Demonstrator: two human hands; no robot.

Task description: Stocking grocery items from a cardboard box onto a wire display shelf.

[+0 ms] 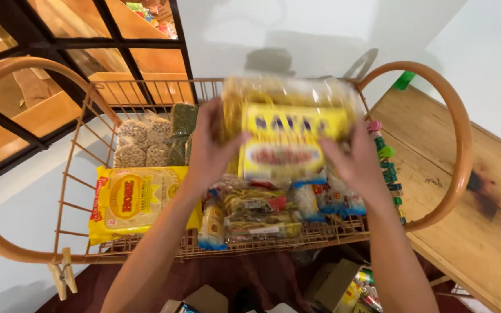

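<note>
In the centre of the frame we see both hands holding one large clear packet of yellow noodles (288, 133) with a yellow label; the packet is blurred. The left hand (210, 152) grips its left edge, the fingers curled around the side and closed on the plastic. The right hand (354, 162) holds the right edge, the fingers spread a little and pressed on the packet. The packet is lifted above the wire shelf (146, 249), over the middle and right part of it.

Under the packet, in the lower centre, lie smaller noodle packets (256, 217) close together. At the lower left of the shelf lies a flat yellow packet (134, 200) with round pale sheets inside. In the upper left of the shelf stand clear bags of pale beans (143, 145), and just beside them a bag of green beans (182, 124). Along the right rim coloured clips (387, 168) are attached. At the right of the frame there is a wooden table (471, 220).
</note>
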